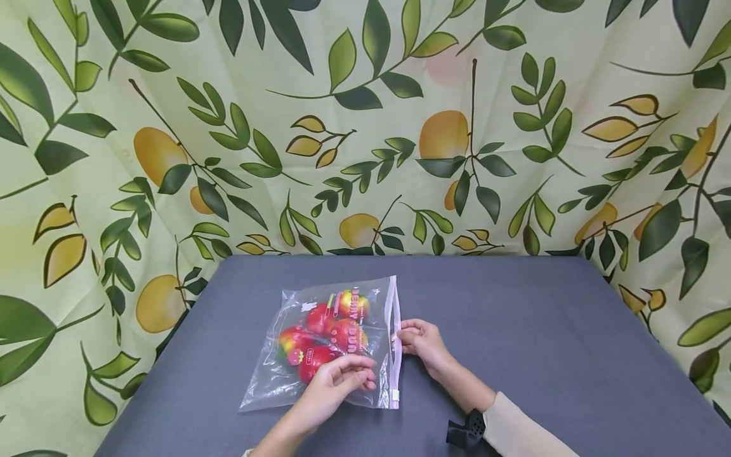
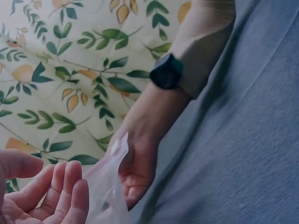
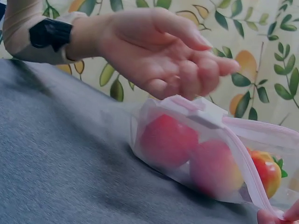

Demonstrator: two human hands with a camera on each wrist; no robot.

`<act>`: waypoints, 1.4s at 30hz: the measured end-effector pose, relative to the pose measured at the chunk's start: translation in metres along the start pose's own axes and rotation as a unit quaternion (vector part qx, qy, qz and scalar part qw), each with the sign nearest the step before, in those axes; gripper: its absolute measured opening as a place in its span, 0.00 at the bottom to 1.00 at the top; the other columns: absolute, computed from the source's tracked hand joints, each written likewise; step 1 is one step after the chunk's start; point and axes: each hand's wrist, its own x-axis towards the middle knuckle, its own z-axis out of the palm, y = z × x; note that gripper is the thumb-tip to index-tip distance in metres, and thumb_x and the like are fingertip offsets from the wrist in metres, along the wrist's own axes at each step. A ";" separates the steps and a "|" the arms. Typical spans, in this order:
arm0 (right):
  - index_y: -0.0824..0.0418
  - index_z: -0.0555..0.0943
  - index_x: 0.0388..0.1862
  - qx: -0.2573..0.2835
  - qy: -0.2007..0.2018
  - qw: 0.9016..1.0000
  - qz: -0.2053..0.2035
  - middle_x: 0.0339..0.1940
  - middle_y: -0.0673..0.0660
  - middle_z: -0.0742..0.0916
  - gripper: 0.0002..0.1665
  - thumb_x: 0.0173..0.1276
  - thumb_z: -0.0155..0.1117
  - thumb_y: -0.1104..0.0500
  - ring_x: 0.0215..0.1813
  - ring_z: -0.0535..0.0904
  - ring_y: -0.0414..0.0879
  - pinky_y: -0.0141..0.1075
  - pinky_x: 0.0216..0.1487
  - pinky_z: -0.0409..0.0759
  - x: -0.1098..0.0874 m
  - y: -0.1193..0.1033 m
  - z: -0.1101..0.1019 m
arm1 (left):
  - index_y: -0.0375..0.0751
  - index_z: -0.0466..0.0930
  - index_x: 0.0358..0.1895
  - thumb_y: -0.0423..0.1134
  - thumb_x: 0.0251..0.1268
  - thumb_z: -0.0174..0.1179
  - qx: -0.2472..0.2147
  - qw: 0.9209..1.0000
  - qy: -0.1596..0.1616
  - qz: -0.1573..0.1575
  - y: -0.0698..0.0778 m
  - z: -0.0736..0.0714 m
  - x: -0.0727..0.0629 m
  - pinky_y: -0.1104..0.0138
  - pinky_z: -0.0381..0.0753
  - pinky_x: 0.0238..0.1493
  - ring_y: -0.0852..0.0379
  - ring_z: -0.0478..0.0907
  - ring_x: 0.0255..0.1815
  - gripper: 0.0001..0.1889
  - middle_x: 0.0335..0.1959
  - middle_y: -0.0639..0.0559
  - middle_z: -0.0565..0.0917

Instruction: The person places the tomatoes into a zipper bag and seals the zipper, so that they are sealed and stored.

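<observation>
A clear zip bag (image 1: 263, 381) with pink print and a pale pink slider closure lies on the table. Inside it are several red and yellow, apple-like fruits (image 1: 320, 319); one fruit (image 3: 266, 173) shows a green leaf in the right wrist view. At the bag's right side, my right hand (image 1: 424, 346) pinches the closure strip (image 1: 390, 311), which gapes along its middle. My left hand (image 1: 341, 381) hovers over the bag's lower part, its fingers loosely bent and nothing in them. The white slider (image 1: 395, 395) sits at the strip's near end.
A dark grey cloth covers the table (image 1: 514, 330). Behind it hangs a curtain (image 1: 365, 158) printed with leaves and fruit, also along both sides. A black wrist device (image 1: 467, 428) is strapped at the right sleeve.
</observation>
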 end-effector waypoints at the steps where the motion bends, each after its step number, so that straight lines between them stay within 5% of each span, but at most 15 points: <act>1: 0.80 0.72 0.47 0.001 0.002 1.000 0.000 0.22 0.46 0.86 0.15 0.63 0.56 0.71 0.25 0.79 0.33 0.24 0.28 0.81 0.001 0.000 -0.001 | 0.15 0.68 0.56 0.34 0.71 0.51 -0.007 1.000 -0.005 0.006 -0.001 0.001 -0.001 0.77 0.81 0.49 0.72 0.82 0.40 0.21 0.46 0.11 0.72; 4: 0.80 0.72 0.48 0.003 0.007 1.000 0.002 0.22 0.46 0.85 0.16 0.62 0.56 0.71 0.25 0.79 0.33 0.24 0.28 0.81 0.005 0.000 -0.004 | 0.13 0.67 0.55 0.35 0.71 0.51 -0.021 1.000 -0.019 0.009 -0.004 0.006 -0.003 0.77 0.82 0.48 0.72 0.82 0.39 0.22 0.45 0.10 0.70; 14: 0.79 0.73 0.47 0.006 0.009 1.000 0.027 0.20 0.45 0.84 0.15 0.62 0.55 0.71 0.26 0.80 0.34 0.24 0.29 0.80 0.016 -0.001 -0.013 | 0.14 0.68 0.55 0.36 0.70 0.52 -0.065 0.993 -0.065 -0.067 -0.020 0.032 -0.006 0.78 0.81 0.44 0.73 0.82 0.37 0.23 0.46 0.11 0.72; 18: 0.78 0.73 0.46 0.001 0.007 1.000 0.029 0.20 0.46 0.85 0.14 0.63 0.55 0.70 0.25 0.81 0.34 0.25 0.29 0.81 0.019 0.000 -0.015 | 0.09 0.63 0.56 0.36 0.70 0.52 -0.121 0.985 -0.085 -0.084 -0.027 0.042 -0.004 0.78 0.82 0.44 0.72 0.82 0.37 0.26 0.38 0.36 0.84; 21: 0.77 0.73 0.45 -0.002 0.004 1.000 0.030 0.20 0.46 0.84 0.13 0.63 0.56 0.70 0.25 0.81 0.34 0.24 0.29 0.81 0.019 0.001 -0.016 | 0.07 0.60 0.58 0.35 0.71 0.51 -0.167 0.976 -0.087 -0.105 -0.032 0.051 -0.003 0.78 0.82 0.44 0.71 0.82 0.37 0.27 0.35 0.59 0.83; 33: 0.77 0.74 0.46 -0.024 0.018 0.999 0.038 0.19 0.46 0.83 0.13 0.65 0.54 0.70 0.24 0.79 0.34 0.24 0.27 0.80 0.022 0.003 -0.020 | 0.22 0.71 0.58 0.39 0.72 0.50 -0.233 0.952 -0.008 -0.199 -0.043 0.075 0.006 0.72 0.83 0.48 0.67 0.82 0.35 0.22 0.33 0.60 0.83; 42: 0.78 0.74 0.47 -0.008 0.021 0.999 0.031 0.19 0.45 0.84 0.14 0.65 0.55 0.69 0.24 0.80 0.34 0.24 0.29 0.81 0.022 0.001 -0.023 | 0.32 0.77 0.49 0.40 0.71 0.52 -0.276 0.938 0.062 -0.201 -0.053 0.085 0.028 0.72 0.82 0.46 0.65 0.80 0.35 0.14 0.30 0.58 0.82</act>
